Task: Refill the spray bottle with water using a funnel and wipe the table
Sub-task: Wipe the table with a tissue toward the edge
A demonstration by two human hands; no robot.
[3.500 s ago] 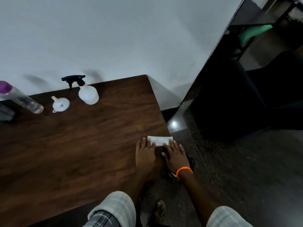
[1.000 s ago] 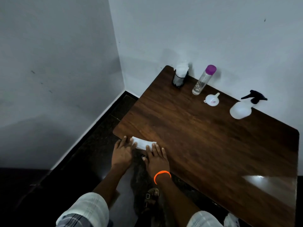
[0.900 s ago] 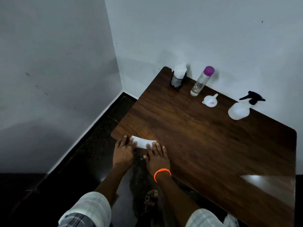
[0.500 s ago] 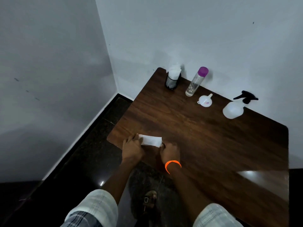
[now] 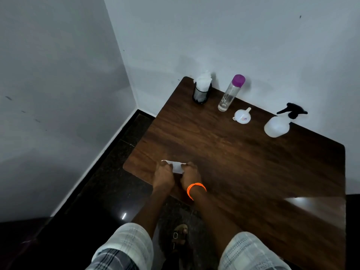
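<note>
Both hands, left hand (image 5: 163,175) and right hand (image 5: 190,175), pinch opposite ends of the tissue (image 5: 176,167) at the table (image 5: 233,152)'s near-left corner; probably light, soft, tearable.

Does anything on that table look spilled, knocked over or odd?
Nothing stands out. The spray bottle, funnel, clear bottle and tissue holder sit along the wall, no puddles visible. Both hands bunch a white tissue.
</note>
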